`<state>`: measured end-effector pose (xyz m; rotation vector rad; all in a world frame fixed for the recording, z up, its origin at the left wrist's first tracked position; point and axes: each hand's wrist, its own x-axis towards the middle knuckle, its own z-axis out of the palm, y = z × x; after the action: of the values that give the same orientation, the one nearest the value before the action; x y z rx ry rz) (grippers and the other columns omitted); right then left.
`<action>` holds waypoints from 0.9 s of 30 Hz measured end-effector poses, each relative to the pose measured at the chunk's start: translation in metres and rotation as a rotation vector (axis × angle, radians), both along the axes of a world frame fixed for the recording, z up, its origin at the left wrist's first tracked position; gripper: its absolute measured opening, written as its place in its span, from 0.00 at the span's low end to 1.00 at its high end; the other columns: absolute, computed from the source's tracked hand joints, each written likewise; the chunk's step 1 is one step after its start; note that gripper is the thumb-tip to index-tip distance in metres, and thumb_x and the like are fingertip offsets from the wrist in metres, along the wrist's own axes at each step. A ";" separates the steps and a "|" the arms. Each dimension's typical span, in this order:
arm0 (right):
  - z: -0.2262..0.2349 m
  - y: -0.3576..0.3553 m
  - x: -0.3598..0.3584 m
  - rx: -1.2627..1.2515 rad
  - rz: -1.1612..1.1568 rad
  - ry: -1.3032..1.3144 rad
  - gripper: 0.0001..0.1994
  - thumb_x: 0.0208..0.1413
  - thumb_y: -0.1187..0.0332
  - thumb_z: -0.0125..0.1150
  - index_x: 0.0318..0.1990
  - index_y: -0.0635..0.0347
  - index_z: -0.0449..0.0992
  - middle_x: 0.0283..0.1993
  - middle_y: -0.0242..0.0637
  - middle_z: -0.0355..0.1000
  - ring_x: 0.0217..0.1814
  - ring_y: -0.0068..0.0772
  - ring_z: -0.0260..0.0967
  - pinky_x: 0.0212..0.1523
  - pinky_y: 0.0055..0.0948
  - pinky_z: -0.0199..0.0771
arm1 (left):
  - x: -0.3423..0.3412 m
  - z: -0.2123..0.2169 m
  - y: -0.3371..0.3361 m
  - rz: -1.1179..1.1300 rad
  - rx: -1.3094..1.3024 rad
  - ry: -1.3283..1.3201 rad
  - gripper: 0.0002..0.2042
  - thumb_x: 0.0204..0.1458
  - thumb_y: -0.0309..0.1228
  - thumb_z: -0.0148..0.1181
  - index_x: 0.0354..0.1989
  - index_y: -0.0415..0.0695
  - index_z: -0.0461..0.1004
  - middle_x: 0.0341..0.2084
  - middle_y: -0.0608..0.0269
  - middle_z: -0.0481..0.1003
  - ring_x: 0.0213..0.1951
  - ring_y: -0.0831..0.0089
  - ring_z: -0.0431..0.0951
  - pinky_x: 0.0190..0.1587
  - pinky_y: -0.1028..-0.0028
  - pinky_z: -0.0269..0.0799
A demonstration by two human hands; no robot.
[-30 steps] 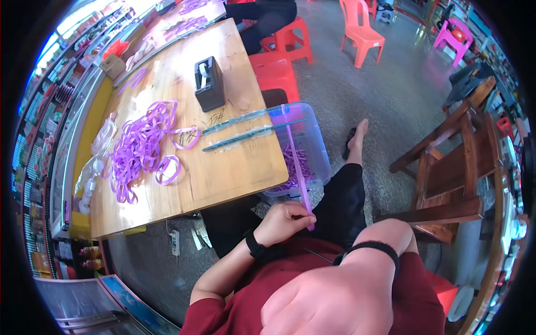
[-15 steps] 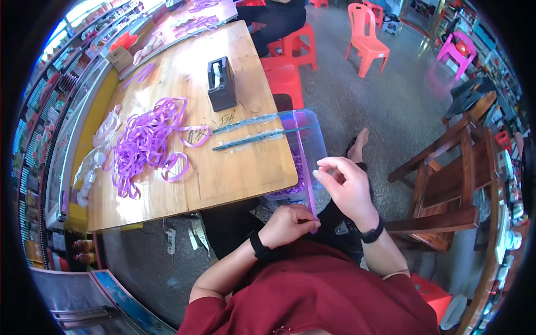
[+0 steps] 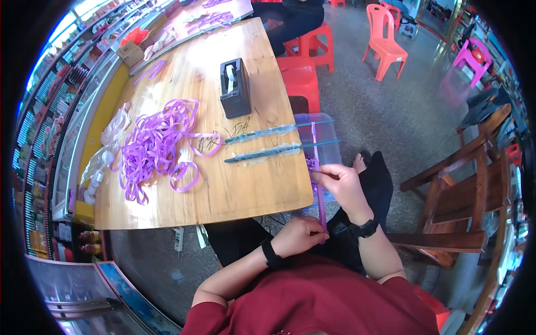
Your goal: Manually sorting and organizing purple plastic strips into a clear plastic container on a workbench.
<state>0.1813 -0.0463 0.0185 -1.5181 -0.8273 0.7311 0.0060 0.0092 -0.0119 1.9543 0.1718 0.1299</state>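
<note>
A purple ribbon (image 3: 321, 207) runs from my left hand (image 3: 301, 235) up to two thin green rods (image 3: 262, 151) that stick out past the table's right edge. My left hand is closed on its lower end, low in front of my shirt. Farther up the strip my right hand (image 3: 343, 186) pinches it between thumb and fingertips. Clear tape fixes the rods to the wooden table (image 3: 262, 190). Beneath their free ends stands a clear plastic bin (image 3: 329, 134) with purple pieces inside, partly hidden by my right hand.
A heap of purple ribbon (image 3: 159, 148) lies on the table's left half. Behind the rods stands a black tape dispenser (image 3: 237, 92). Red stools (image 3: 298, 75) line the table's far right side, where another person (image 3: 293, 22) sits. A wooden chair (image 3: 458, 190) is at my right.
My right hand, its fingers apart from the ribbon before, has moved in and pinched it. My left hand keeps its hold. The whole view has shifted slightly.
</note>
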 end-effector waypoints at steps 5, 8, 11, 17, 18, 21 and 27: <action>0.003 0.025 0.015 0.051 -0.042 0.167 0.10 0.59 0.68 0.64 0.42 0.67 0.81 0.31 0.25 0.74 0.31 0.13 0.64 0.33 0.17 0.63 | 0.003 -0.007 0.004 -0.024 0.027 -0.039 0.05 0.50 0.29 0.66 0.29 0.41 0.81 0.26 0.59 0.78 0.31 0.62 0.79 0.36 0.67 0.74; 0.002 0.038 0.022 0.143 -0.062 0.222 0.08 0.59 0.69 0.64 0.42 0.63 0.82 0.33 0.25 0.74 0.29 0.13 0.61 0.31 0.17 0.59 | 0.004 -0.009 0.008 -0.035 -0.033 -0.036 0.05 0.50 0.29 0.65 0.30 0.41 0.81 0.25 0.59 0.78 0.31 0.62 0.79 0.36 0.68 0.73; -0.004 0.046 0.029 0.228 -0.070 0.328 0.09 0.57 0.72 0.63 0.45 0.62 0.82 0.42 0.29 0.78 0.33 0.14 0.65 0.33 0.17 0.62 | 0.002 -0.011 0.011 -0.042 -0.120 -0.015 0.05 0.52 0.30 0.65 0.30 0.41 0.81 0.25 0.60 0.78 0.30 0.65 0.78 0.36 0.70 0.73; -0.005 0.050 0.029 0.185 -0.053 0.454 0.10 0.58 0.73 0.63 0.46 0.63 0.81 0.41 0.29 0.79 0.34 0.13 0.68 0.33 0.16 0.63 | -0.003 -0.019 0.017 -0.100 -0.247 0.070 0.03 0.52 0.31 0.68 0.31 0.46 0.83 0.29 0.64 0.79 0.34 0.71 0.78 0.38 0.74 0.72; -0.006 0.050 0.030 0.184 -0.053 0.452 0.10 0.58 0.73 0.63 0.46 0.63 0.81 0.41 0.29 0.79 0.34 0.13 0.68 0.33 0.16 0.63 | -0.003 -0.018 0.017 -0.105 -0.245 0.040 0.05 0.53 0.31 0.66 0.31 0.44 0.82 0.28 0.63 0.78 0.32 0.70 0.79 0.37 0.73 0.73; -0.007 0.049 0.030 0.156 -0.085 0.414 0.10 0.58 0.72 0.63 0.47 0.62 0.81 0.39 0.29 0.79 0.33 0.13 0.67 0.33 0.16 0.63 | -0.004 -0.009 0.017 -0.131 -0.225 0.039 0.06 0.54 0.32 0.65 0.31 0.43 0.81 0.27 0.61 0.78 0.31 0.68 0.79 0.37 0.72 0.74; -0.006 0.046 0.028 0.137 -0.073 0.275 0.11 0.58 0.73 0.64 0.48 0.62 0.80 0.37 0.27 0.78 0.31 0.12 0.65 0.31 0.15 0.61 | -0.006 -0.015 0.010 -0.216 -0.217 0.006 0.06 0.52 0.31 0.66 0.32 0.42 0.82 0.28 0.58 0.79 0.33 0.64 0.80 0.38 0.69 0.74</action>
<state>0.2094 -0.0007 0.0120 -1.2840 -0.5997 0.7923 0.0002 0.0196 -0.0265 1.7438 -0.0218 -0.0360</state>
